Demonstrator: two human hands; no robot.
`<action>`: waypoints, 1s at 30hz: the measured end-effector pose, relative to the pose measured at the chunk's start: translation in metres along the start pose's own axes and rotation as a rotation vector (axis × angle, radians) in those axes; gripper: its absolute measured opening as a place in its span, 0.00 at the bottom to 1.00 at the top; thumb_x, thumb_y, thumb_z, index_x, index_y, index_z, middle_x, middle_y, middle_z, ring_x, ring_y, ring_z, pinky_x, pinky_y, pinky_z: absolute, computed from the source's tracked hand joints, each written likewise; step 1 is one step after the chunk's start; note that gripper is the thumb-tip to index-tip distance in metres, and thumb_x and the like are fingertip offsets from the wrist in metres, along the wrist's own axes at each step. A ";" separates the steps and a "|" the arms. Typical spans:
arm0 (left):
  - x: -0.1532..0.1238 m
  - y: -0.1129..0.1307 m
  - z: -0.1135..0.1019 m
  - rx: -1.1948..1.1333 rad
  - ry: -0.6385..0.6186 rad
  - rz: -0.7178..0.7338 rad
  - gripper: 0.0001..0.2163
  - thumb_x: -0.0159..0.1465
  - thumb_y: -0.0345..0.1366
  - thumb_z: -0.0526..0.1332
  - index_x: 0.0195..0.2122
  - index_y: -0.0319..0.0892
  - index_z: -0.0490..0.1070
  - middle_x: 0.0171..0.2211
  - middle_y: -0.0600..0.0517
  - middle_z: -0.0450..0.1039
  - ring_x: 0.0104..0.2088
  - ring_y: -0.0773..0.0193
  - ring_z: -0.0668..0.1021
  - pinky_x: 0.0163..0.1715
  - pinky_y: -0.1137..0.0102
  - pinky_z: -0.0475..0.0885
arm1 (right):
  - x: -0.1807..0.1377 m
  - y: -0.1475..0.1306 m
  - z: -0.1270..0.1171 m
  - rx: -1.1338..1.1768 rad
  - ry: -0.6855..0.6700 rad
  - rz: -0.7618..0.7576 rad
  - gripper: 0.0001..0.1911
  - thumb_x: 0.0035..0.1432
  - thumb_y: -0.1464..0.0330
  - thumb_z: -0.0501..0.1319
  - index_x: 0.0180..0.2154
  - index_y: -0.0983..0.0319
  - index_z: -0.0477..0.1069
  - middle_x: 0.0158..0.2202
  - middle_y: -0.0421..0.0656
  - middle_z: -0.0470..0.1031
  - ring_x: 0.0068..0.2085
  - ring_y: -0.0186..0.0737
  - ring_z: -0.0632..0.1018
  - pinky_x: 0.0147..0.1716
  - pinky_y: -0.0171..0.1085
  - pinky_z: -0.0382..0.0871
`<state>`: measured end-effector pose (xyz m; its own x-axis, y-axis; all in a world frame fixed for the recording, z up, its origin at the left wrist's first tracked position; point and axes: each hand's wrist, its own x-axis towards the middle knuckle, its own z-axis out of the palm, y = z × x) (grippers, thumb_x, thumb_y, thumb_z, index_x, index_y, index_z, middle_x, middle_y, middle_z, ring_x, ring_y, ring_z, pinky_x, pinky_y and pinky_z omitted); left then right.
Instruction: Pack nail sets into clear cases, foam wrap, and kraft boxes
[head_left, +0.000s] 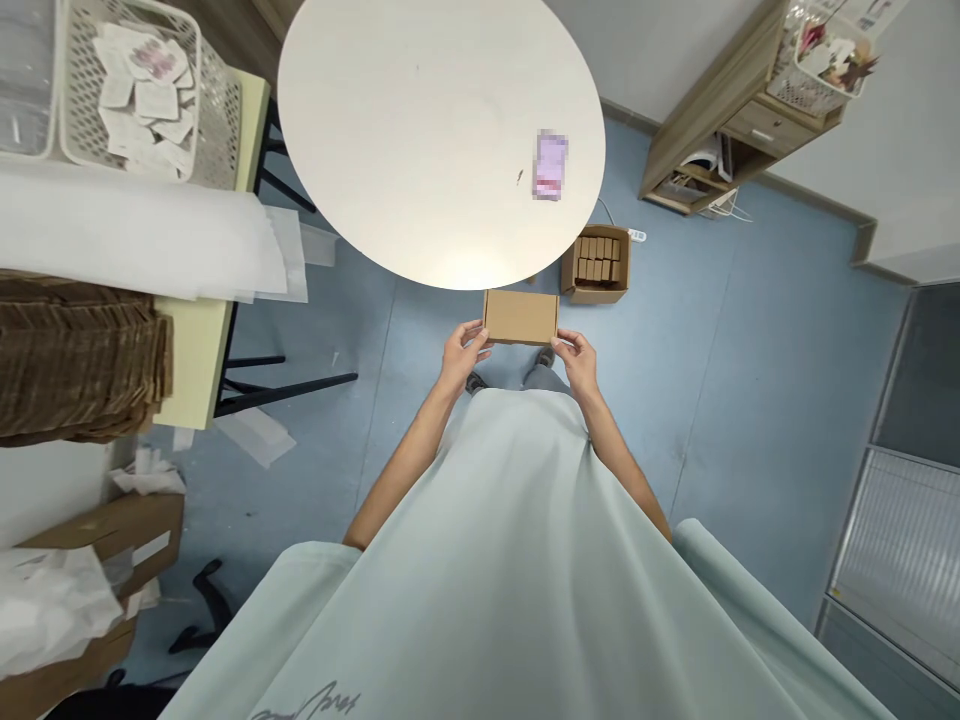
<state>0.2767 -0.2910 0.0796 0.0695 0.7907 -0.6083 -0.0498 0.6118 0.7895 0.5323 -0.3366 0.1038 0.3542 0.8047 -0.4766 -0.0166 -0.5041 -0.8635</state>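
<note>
A small closed brown cardboard box [520, 316] is held in the air just below the near edge of a round white table [420, 130]. My left hand [463, 352] grips the box's left end with curled fingers. My right hand [576, 358] pinches its right end the same way. Both forearms reach out from a pale green shirt.
An open carton [598, 264] filled with several small brown boxes sits on the blue floor right of the table. A pink packet [550, 165] lies on the tabletop. At left a yellow table [196, 340] bears flat cardboard stacks [75, 360], white foam sheet and baskets. A wooden cabinet [720, 120] stands at the far right.
</note>
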 end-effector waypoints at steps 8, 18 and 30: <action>0.003 -0.005 0.099 0.048 0.046 -0.012 0.22 0.72 0.51 0.71 0.62 0.46 0.76 0.60 0.40 0.84 0.52 0.55 0.89 0.59 0.56 0.84 | 0.029 0.004 -0.091 0.131 -0.020 0.049 0.32 0.48 0.47 0.80 0.48 0.57 0.78 0.57 0.50 0.86 0.52 0.47 0.86 0.62 0.50 0.79; 0.021 -0.022 0.269 0.158 -0.040 -0.123 0.20 0.73 0.45 0.68 0.62 0.43 0.77 0.55 0.41 0.86 0.51 0.55 0.89 0.62 0.55 0.82 | 0.073 0.015 -0.261 0.112 -0.025 0.126 0.32 0.45 0.46 0.81 0.44 0.55 0.74 0.54 0.44 0.82 0.47 0.41 0.82 0.53 0.43 0.79; 0.090 0.002 0.316 0.299 -0.087 -0.221 0.16 0.71 0.42 0.69 0.57 0.41 0.82 0.53 0.42 0.88 0.53 0.54 0.88 0.64 0.56 0.80 | 0.150 0.004 -0.290 0.032 -0.069 0.160 0.35 0.47 0.40 0.80 0.45 0.55 0.74 0.54 0.44 0.81 0.43 0.39 0.82 0.49 0.42 0.80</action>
<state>0.5977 -0.2263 0.0520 0.1309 0.6278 -0.7673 0.2676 0.7228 0.6371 0.8565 -0.3093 0.0770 0.2796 0.7354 -0.6172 -0.0975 -0.6178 -0.7803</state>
